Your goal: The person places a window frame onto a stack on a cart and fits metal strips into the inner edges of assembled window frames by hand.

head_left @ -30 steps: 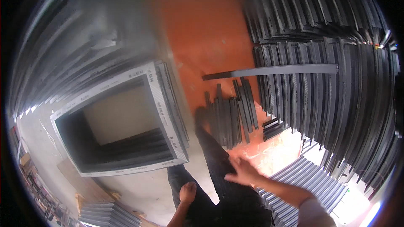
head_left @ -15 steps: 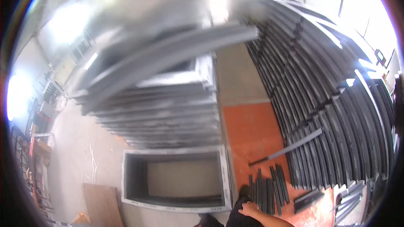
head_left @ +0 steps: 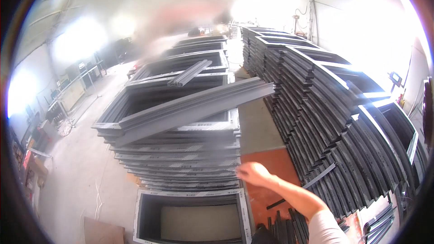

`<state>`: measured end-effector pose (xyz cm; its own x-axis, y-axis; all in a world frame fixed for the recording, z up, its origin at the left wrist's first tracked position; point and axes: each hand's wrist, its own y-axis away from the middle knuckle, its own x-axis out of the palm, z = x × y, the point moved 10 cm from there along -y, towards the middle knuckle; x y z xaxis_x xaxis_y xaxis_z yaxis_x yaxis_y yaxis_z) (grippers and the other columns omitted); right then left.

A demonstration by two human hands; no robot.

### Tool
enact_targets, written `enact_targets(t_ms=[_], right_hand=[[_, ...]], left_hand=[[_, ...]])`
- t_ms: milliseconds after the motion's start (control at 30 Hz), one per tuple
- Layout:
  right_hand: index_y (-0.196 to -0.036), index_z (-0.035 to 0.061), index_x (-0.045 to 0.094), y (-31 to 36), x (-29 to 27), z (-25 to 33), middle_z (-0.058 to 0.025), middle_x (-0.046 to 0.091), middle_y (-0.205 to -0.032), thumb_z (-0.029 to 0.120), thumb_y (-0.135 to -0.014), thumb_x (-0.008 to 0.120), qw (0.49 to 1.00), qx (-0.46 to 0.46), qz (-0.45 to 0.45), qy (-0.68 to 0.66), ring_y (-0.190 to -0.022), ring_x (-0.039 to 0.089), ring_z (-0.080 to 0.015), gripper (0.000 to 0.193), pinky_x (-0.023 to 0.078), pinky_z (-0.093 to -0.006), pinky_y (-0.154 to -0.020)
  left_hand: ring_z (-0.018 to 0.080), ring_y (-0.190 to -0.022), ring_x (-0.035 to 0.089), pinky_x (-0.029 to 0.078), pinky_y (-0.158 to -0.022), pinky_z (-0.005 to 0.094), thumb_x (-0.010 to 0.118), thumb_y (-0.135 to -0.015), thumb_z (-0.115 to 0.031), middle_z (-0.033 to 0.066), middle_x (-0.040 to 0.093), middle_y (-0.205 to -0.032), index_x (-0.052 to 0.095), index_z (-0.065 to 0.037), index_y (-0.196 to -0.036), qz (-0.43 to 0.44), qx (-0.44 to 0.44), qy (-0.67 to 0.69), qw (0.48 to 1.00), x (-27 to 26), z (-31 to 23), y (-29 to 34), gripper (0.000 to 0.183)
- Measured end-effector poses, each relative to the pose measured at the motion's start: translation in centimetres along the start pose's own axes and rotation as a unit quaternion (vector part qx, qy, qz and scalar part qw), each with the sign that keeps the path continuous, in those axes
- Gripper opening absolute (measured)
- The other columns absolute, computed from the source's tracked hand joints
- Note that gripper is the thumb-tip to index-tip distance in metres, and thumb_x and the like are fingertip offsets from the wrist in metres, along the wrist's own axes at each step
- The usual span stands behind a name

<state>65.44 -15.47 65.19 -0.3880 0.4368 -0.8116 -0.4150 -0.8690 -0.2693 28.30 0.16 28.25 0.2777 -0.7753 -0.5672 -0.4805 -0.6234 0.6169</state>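
My right hand (head_left: 254, 174) reaches forward from the lower right, its forearm over the orange sheet. Its fingers look curled together beside the right edge of a stack of dark rectangular frames (head_left: 181, 165); whether they touch it or hold anything small is unclear. Long grey profile bars (head_left: 199, 110) lie slanted across the top of that stack, their right ends jutting past its edge. A shorter bundle of grey profiles (head_left: 190, 73) rests behind them. Closest to me is a low frame (head_left: 190, 194) with a pale-edged rim. My left hand is out of view.
On the right rises a long stack of dark frames (head_left: 312, 122). A thin grey strip (head_left: 320, 175) leans against it. Short dark strips (head_left: 289, 226) lie on the orange floor sheet (head_left: 271, 156). A brown board (head_left: 104, 232) lies at lower left.
My right hand has moved up and forward from beside my leg to the stack's edge. The view has tilted upward, showing more of the far stacks. The long bars look sharper now.
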Motion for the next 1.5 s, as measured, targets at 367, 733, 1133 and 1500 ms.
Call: enact_targets(t_ms=[367,733,1133,1500], right_hand=[[-0.092,0.0092,0.071,-26.8,-18.6,-6.1,-0.0143,0.068,-0.091,0.022,-0.083,0.061,0.975,-0.106,-0.173,0.093,-0.089,0.065,-0.0339,0.019,0.052,-0.0445,-0.079],[-0.100,0.0124,0.071,-36.4,-14.6,-9.3,-0.0114,0.065,-0.090,0.030,-0.072,0.077,0.957,-0.236,-0.057,0.159,-0.087,0.063,-0.0330,0.033,0.051,-0.0422,-0.079],[-0.091,0.0025,0.071,-33.8,-13.0,-10.9,-0.0048,0.062,-0.067,0.036,-0.067,0.084,0.986,-0.124,0.067,-0.091,-0.063,0.059,-0.0156,0.044,0.047,-0.0316,-0.061],[-0.093,0.0000,0.071,-24.5,-24.0,-0.6,-0.0105,0.065,-0.077,0.025,-0.074,0.079,0.972,-0.177,-0.109,-0.110,-0.069,0.060,-0.0186,0.032,0.047,-0.0320,-0.066]], left_hand=[[0.0389,-0.120,0.053,0.040,-0.102,0.0463,0.053,-0.087,-0.051,0.0230,0.058,-0.126,0.054,-0.010,-0.132,-0.061,-0.060,0.047,0.995,1.2,-8.5,-0.4,0.061],[0.0387,-0.118,0.055,0.042,-0.101,0.0463,0.054,-0.086,-0.049,0.0232,0.060,-0.122,0.057,-0.009,-0.129,-0.168,-0.195,0.181,0.949,9.1,-2.8,10.0,0.058],[0.0384,-0.116,0.057,0.043,-0.099,0.0463,0.055,-0.086,-0.048,0.0234,0.062,-0.119,0.060,-0.008,-0.125,-0.219,-0.335,0.284,0.871,22.3,4.4,20.7,0.056],[0.0381,-0.114,0.059,0.045,-0.098,0.0463,0.056,-0.085,-0.046,0.0236,0.064,-0.116,0.063,-0.008,-0.122,-0.209,-0.387,0.323,0.838,32.8,11.4,25.3,0.054]])
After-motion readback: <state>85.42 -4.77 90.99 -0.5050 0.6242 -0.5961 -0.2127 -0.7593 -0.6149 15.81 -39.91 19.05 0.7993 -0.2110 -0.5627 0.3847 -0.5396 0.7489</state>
